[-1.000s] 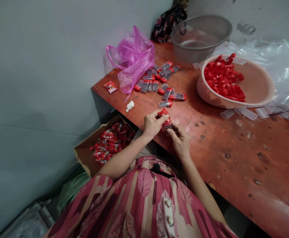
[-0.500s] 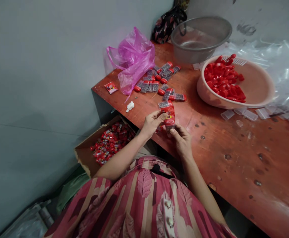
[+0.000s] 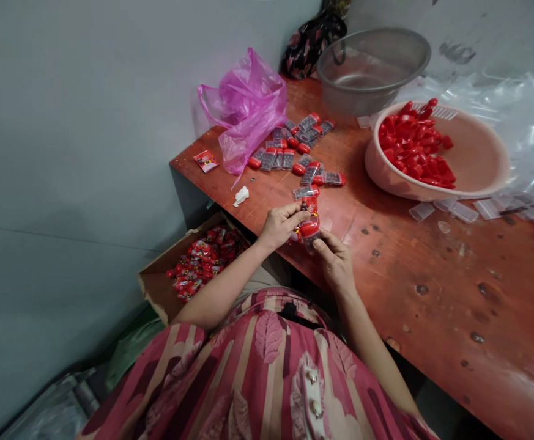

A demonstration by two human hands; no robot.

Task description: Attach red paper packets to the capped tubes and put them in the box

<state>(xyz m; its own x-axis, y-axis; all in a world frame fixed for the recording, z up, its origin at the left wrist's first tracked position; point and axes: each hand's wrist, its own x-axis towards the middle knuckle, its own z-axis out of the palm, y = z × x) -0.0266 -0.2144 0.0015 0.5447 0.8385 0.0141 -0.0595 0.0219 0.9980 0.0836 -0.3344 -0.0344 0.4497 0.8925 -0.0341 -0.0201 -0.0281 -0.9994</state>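
Note:
Above the table's near edge, my left hand pinches a red printed sachet. My right hand is closed on a small clear container with a red cap, its dark contents showing through the wall. The capped end of the container is against the sachet's lower part; I cannot tell how far it is inside. Just beyond my hands lies another filled container. Several more red-capped containers are scattered behind it.
A pink basin holds red caps, with clear empty containers around it. Behind stands a grey basin. A pink plastic bag, a flat sachet and white tissue lie left. Below, a cardboard box holds packed red items.
The container's red cap now shows below the sachet, where the sachet covered it before. My hands stay in nearly the same place.

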